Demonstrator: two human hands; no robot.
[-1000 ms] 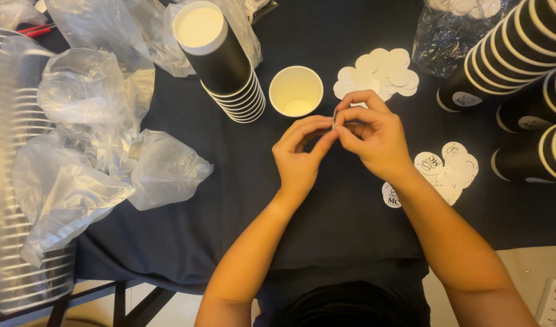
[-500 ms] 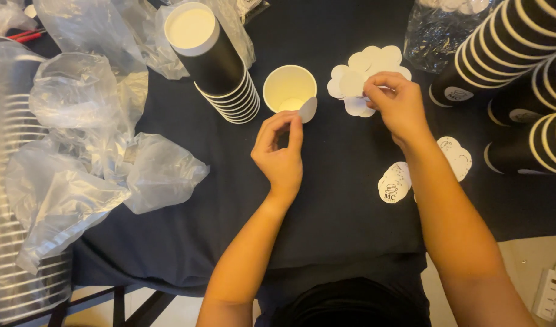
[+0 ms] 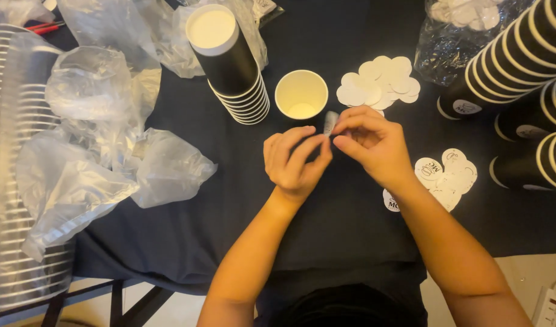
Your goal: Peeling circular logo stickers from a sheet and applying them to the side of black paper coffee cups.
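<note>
- Clear plastic sleeve of stacked lids (image 3: 14, 163) lies along the far left, at nine o'clock from the hands, with crumpled plastic bags (image 3: 102, 151) spilling beside it on the dark tablecloth (image 3: 229, 218).
- Black paper cups in a leaning stack (image 3: 229, 63) sit at eleven o'clock from the hands, white bases facing the camera.
- One open single cup (image 3: 301, 94) stands upright at twelve o'clock, just beyond the fingertips, cream inside showing.
- Left hand (image 3: 293, 160) is curled narrow, thumb and forefinger pinched against a small round sticker (image 3: 330, 122) held edge-on between both hands.
- Right hand (image 3: 372, 145) meets it from three o'clock, fingertips closed on the same sticker; whether it is peeling the backing I cannot tell.
- Blank white discs (image 3: 378, 85) lie fanned at one o'clock, near the single cup; printed discs (image 3: 444, 178) lie at four o'clock, partly under the right forearm.
- More black cup stacks (image 3: 520, 66) lie on their sides at two o'clock, with a bag of discs (image 3: 466, 27) behind them.
- Risk, as I judge it: the sticker is small and seen on edge, so it could fold onto itself or cling to a fingertip if the pinch slips.
- The right forearm rests over the printed discs and could drag them off the cloth; a careless reach could also tip the nearby upright cup.
</note>
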